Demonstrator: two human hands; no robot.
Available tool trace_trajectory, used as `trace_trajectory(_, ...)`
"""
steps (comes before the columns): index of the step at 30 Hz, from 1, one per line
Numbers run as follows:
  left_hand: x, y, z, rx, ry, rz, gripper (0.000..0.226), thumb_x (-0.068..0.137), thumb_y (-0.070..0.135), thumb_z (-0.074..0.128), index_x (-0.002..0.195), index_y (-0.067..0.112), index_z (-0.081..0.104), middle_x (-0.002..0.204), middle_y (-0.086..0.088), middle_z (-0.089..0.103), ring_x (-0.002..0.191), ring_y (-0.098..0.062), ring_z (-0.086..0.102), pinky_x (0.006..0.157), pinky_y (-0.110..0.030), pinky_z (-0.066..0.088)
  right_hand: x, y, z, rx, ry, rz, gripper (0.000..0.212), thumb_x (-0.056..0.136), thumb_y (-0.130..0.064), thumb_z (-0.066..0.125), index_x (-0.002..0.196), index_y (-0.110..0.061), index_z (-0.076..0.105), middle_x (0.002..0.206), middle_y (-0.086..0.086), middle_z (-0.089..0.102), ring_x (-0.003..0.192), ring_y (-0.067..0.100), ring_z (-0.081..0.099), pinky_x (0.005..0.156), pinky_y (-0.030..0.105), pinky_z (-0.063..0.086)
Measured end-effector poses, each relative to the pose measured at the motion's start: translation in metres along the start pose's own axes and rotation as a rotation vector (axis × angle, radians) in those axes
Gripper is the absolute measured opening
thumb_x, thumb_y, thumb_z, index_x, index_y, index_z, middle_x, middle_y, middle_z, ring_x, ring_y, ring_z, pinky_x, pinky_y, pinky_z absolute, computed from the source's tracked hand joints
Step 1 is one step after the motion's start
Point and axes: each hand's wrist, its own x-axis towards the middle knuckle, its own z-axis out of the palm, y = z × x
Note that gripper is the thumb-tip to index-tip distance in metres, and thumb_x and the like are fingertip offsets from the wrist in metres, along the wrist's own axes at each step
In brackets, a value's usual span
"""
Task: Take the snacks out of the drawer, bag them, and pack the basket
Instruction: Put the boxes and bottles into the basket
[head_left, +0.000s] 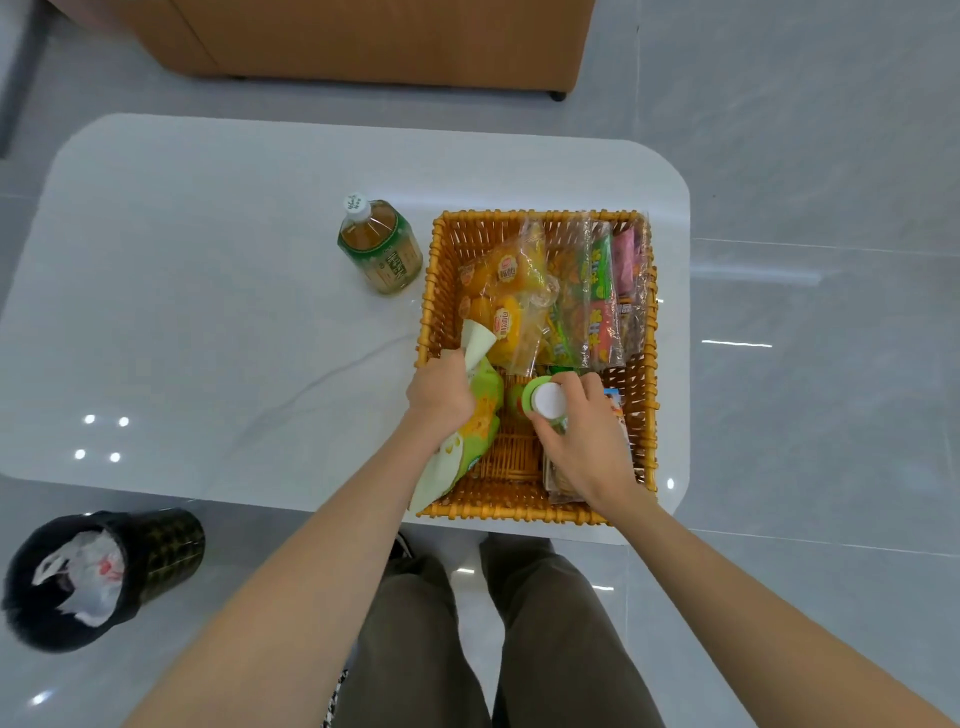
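Basket (540, 214) crowded; left hand (439, 395) grips green bag (480, 415), right hand (587, 436) seemingly bottle (548, 400).

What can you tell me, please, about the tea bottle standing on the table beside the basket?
The tea bottle is clear plastic, holding amber liquid, with a printed white cap and a green label around its body. Capped, it stands upright on the glossy white table, just left of the woven basket, near its wall but apparently not touching. Nothing else touches it.
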Motion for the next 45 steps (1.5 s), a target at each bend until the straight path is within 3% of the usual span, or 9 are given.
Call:
trace_trajectory(6, 0.008, -0.021, 0.008, -0.051, -0.016, -0.084, 0.035, 0.095, 0.016, 0.049, 0.13, 0.011, 0.046, 0.118, -0.014, 0.059, 0.106, -0.033, 0.058, 0.078, -0.039, 0.046, 0.016, 0.006, -0.004, -0.066, -0.018, 0.057, 0.037, 0.091, -0.022, 0.063, 0.124, -0.016, 0.05, 0.121, 0.006, 0.044, 0.105, 0.022, 0.052, 0.079, 0.034, 0.054)
trace_trajectory(10, -0.023, -0.031, 0.038, -0.29, 0.14, -0.027, 0.057, 0.096, 0.03, 0.054, 0.146, 0.019, 0.029, 0.13, -0.005, 0.058, 0.106, -0.03, 0.061, 0.081, -0.041, 0.05, 0.027, 0.004, -0.007, -0.027, -0.055, 0.033, 0.041, 0.09, -0.022, 0.064, 0.128, -0.017, 0.05, 0.121, 0.005, 0.043, 0.102, 0.025, 0.056, 0.083, 0.037, 0.055)
trace_trajectory(16, -0.027, -0.047, 0.053, -0.23, 0.083, -0.071, 0.03, 0.096, 0.02, 0.05, 0.125, 0.011, 0.052, 0.116, -0.012, 0.064, 0.103, -0.032, 0.06, 0.078, -0.036, 0.045, 0.025, -0.004, -0.001, -0.049, -0.064, -0.003, 0.042, 0.089, -0.028, 0.066, 0.127, -0.015, 0.053, 0.12, 0.005, 0.045, 0.099, 0.023, 0.057, 0.079, 0.032, 0.054)
trace_trajectory(19, -0.029, -0.037, 0.058, -0.307, 0.154, -0.12, 0.023, 0.097, 0.012, 0.042, 0.112, 0.007, 0.058, 0.108, -0.015, 0.064, 0.099, -0.035, 0.06, 0.076, -0.036, 0.044, 0.018, -0.005, 0.002, -0.067, -0.111, -0.034, 0.044, 0.089, -0.027, 0.066, 0.129, -0.016, 0.052, 0.122, 0.004, 0.044, 0.101, 0.021, 0.055, 0.081, 0.029, 0.051)
trace_trajectory(22, -0.036, -0.036, 0.061, -0.374, 0.195, -0.164, 0.027, 0.097, 0.016, 0.043, 0.119, 0.01, 0.058, 0.11, -0.014, 0.065, 0.099, -0.036, 0.06, 0.079, -0.039, 0.047, 0.016, -0.006, 0.004, -0.068, -0.118, -0.094, 0.045, 0.09, -0.022, 0.066, 0.131, -0.014, 0.052, 0.121, 0.004, 0.044, 0.101, 0.022, 0.054, 0.083, 0.03, 0.052)
trace_trajectory(29, -0.026, -0.026, 0.043, -0.401, 0.09, 0.024, 0.055, 0.091, 0.026, 0.056, 0.144, 0.025, 0.038, 0.123, -0.002, 0.06, 0.106, -0.027, 0.059, 0.079, -0.036, 0.05, 0.031, -0.016, 0.009, -0.109, -0.117, -0.203, 0.043, 0.09, -0.018, 0.064, 0.131, -0.011, 0.051, 0.124, 0.008, 0.043, 0.095, 0.024, 0.057, 0.075, 0.029, 0.05)
trace_trajectory(36, 0.02, -0.022, 0.052, -0.65, -0.183, -0.227, 0.04, 0.097, 0.006, 0.04, 0.134, 0.012, 0.052, 0.12, -0.014, 0.062, 0.106, -0.032, 0.059, 0.088, -0.036, 0.049, 0.045, -0.004, 0.002, -0.037, -0.066, -0.078, 0.045, 0.092, -0.014, 0.06, 0.135, -0.014, 0.046, 0.124, 0.006, 0.038, 0.105, 0.024, 0.054, 0.091, 0.035, 0.052)
trace_trajectory(41, 0.009, -0.021, 0.052, -0.658, 0.089, -0.287, 0.041, 0.097, 0.002, 0.038, 0.136, 0.01, 0.049, 0.127, -0.012, 0.058, 0.114, -0.033, 0.055, 0.091, -0.036, 0.044, 0.052, -0.003, 0.003, -0.028, -0.073, -0.043, 0.046, 0.091, -0.014, 0.061, 0.135, -0.013, 0.048, 0.124, 0.009, 0.039, 0.104, 0.028, 0.054, 0.092, 0.038, 0.051)
trace_trajectory(45, -0.015, -0.028, 0.05, -0.548, 0.323, -0.047, 0.054, 0.098, 0.009, 0.048, 0.148, 0.018, 0.031, 0.139, -0.004, 0.052, 0.118, -0.023, 0.055, 0.091, -0.035, 0.047, 0.057, -0.013, 0.005, -0.031, -0.132, -0.092, 0.048, 0.09, -0.011, 0.063, 0.136, -0.013, 0.049, 0.127, 0.009, 0.041, 0.106, 0.03, 0.055, 0.094, 0.038, 0.048)
